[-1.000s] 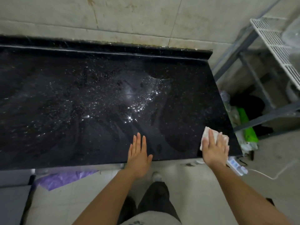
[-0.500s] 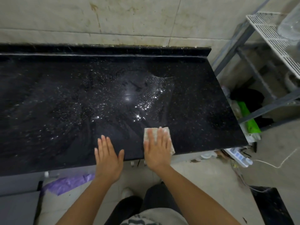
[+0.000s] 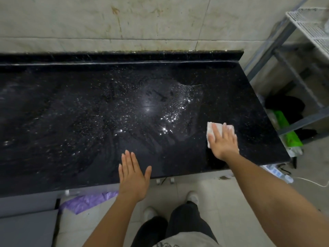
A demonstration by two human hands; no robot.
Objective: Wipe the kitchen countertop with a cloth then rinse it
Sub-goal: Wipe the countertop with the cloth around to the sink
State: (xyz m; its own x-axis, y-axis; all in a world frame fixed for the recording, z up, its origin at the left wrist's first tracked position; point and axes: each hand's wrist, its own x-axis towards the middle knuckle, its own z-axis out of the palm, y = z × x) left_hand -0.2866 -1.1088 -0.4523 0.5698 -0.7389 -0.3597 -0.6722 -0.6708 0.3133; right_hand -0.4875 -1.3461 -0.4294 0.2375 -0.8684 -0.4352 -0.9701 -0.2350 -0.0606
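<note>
A black speckled countertop (image 3: pixel 89 113) fills the middle of the view, wet and streaked with droplets. A small white folded cloth (image 3: pixel 210 128) lies flat on its right part. My right hand (image 3: pixel 223 140) presses on the cloth with straight, spread fingers and covers most of it. My left hand (image 3: pixel 132 175) rests flat on the counter's front edge, fingers straight, holding nothing.
A tiled wall (image 3: pixel 160 24) runs behind the counter. To the right stands a metal rack (image 3: pixel 302 32) with a white wire shelf, and a green bag (image 3: pixel 284 129) sits below it. A power strip (image 3: pixel 277 173) and purple plastic (image 3: pixel 89 202) lie on the floor.
My right hand has slid the cloth from the front middle of the counter back to the right and slightly away from me. My left hand has stayed at the front edge.
</note>
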